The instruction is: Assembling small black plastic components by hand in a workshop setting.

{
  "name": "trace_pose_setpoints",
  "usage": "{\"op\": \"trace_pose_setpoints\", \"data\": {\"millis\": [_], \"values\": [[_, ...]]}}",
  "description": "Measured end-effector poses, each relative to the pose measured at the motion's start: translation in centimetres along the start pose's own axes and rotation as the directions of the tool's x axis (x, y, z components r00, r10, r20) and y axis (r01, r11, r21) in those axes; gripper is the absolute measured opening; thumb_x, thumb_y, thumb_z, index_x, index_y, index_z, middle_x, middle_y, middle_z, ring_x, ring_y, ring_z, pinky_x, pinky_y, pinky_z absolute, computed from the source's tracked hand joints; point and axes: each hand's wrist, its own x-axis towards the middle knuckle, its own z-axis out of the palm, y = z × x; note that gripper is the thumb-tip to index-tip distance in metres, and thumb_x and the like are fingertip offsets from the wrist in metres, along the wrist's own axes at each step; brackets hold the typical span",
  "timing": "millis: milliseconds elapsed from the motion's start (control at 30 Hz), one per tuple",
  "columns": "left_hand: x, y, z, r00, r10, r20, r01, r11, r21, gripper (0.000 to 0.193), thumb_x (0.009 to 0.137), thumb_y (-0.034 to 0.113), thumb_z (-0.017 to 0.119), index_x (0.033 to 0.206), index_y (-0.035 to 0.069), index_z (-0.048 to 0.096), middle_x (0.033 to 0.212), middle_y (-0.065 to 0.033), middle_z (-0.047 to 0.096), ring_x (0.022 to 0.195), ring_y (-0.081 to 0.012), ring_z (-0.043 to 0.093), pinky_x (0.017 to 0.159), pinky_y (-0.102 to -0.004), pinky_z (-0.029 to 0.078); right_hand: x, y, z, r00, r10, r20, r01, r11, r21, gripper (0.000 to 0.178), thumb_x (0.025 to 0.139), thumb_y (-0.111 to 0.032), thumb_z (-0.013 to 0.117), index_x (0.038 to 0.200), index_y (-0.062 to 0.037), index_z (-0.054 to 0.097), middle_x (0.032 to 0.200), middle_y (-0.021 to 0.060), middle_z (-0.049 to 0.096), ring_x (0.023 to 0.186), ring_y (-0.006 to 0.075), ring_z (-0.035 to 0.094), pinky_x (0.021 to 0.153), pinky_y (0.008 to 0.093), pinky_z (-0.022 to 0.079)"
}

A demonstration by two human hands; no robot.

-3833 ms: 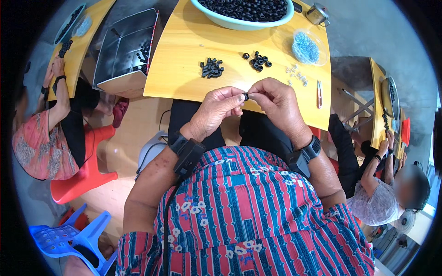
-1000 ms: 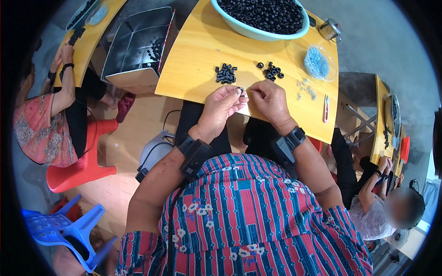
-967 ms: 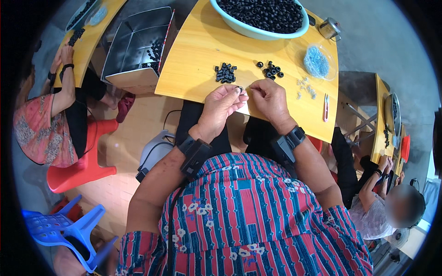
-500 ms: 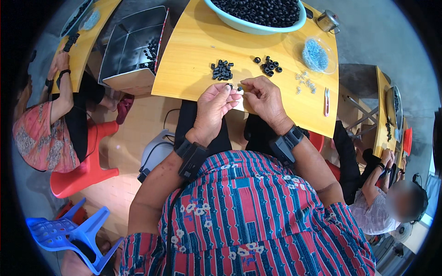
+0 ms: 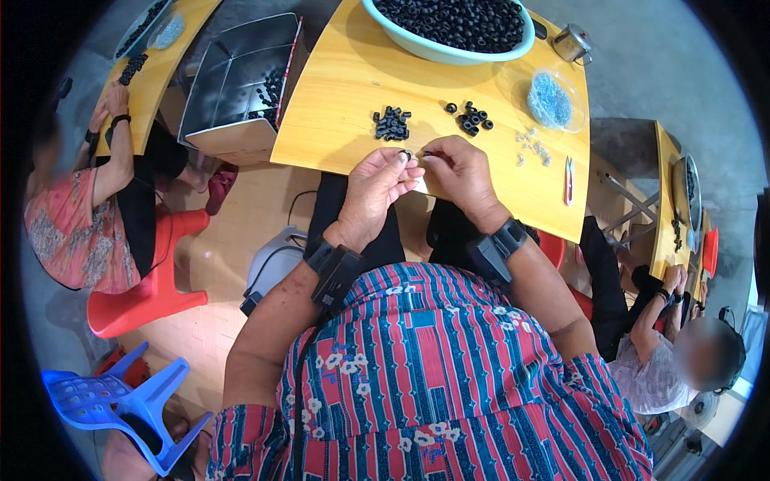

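Observation:
Over the near edge of the yellow table (image 5: 329, 120), my two hands meet almost fingertip to fingertip. My left hand (image 5: 370, 192) is closed, pinching a small black ring-shaped part (image 5: 406, 154) between thumb and forefinger. Facing it, my right hand (image 5: 465, 172) is pinched closed too; a dark speck shows at its fingertips, too small to name. Just beyond lie a pile of short black cylindrical parts (image 5: 391, 123) and a looser group of rounder black parts (image 5: 472, 121). Small clear pieces (image 5: 532, 147) are scattered to the right, near thread snips (image 5: 569, 181).
A light-blue basin (image 5: 449, 54) heaped with black parts stands at the far edge, beside a metal mug (image 5: 571, 43). A clear tub (image 5: 579, 120) holds bluish pieces. Left stand an open box (image 5: 228, 140) and a blue stool (image 5: 156, 397). Other people sit at tables on both sides.
My right fingers have closed in slightly toward the left hand, covering more of the small dark piece between them. The piles on the table are unchanged; the view has shifted slightly.

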Motion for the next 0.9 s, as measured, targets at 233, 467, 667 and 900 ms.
{"op": "trace_pose_setpoints", "data": {"millis": [233, 467, 667, 900], "values": [[-0.4, -0.5, -0.7, 0.982, -0.046, 0.182, 0.05, 0.999, -0.017, 0.017, 0.095, 0.016, 0.052, 0.108, 0.005, 0.056, 0.098, -0.0074, 0.062, 0.089, -0.0147, 0.061, 0.084, -0.0302, 0.051, -1.1, -1.1, -1.4, 0.917, 0.335, 0.217, -0.395, 0.688, 0.609, 0.006, 0.083, 0.001, 0.063, 0.088, 0.0044, 0.062, 0.084, 0.0038, 0.063, 0.07, 0.0093, 0.06, 0.064, 0.0214, 0.05], [-1.3, -0.3, -0.3, 0.958, -0.079, 0.276, 0.091, 0.995, -0.029, 0.018, 0.094, 0.013, 0.053, 0.109, 0.003, 0.056, 0.095, -0.0056, 0.062, 0.084, -0.0119, 0.059, 0.084, -0.0305, 0.051, -1.8, -2.4, -3.0, 0.916, 0.308, 0.258, -0.4, 0.638, 0.658, 0.017, 0.084, 0.001, 0.062, 0.101, 0.0033, 0.064, 0.084, 0.0054, 0.065, 0.07, 0.0102, 0.059, 0.069, 0.0245, 0.052], [-2.2, 0.1, 0.0, 0.948, -0.032, 0.316, 0.031, 1.0, 0.008, 0.019, 0.094, 0.011, 0.053, 0.111, 0.002, 0.055, 0.095, -0.0067, 0.061, 0.086, -0.0132, 0.06, 0.084, -0.0311, 0.051, -2.7, -4.3, -3.3, 0.902, 0.295, 0.316, -0.431, 0.569, 0.7, 0.02, 0.089, 0.001, 0.053, 0.106, 0.0042, 0.064, 0.083, 0.0049, 0.063, 0.075, 0.0098, 0.057, 0.071, 0.0224, 0.048], [-3.2, 1.1, 0.1, 0.96, -0.053, 0.277, 0.013, 0.99, 0.143, 0.021, 0.092, 0.012, 0.057, 0.109, 0.001, 0.056, 0.094, -0.0048, 0.062, 0.08, -0.0092, 0.058, 0.077, -0.0242, 0.05, -3.0, -5.7, -3.4, 0.909, 0.243, 0.339, -0.417, 0.574, 0.705, 0.016, 0.09, 0.0, 0.051, 0.102, 0.0034, 0.062, 0.082, 0.0039, 0.062, 0.075, 0.0093, 0.057, 0.07, 0.0225, 0.047]]}}
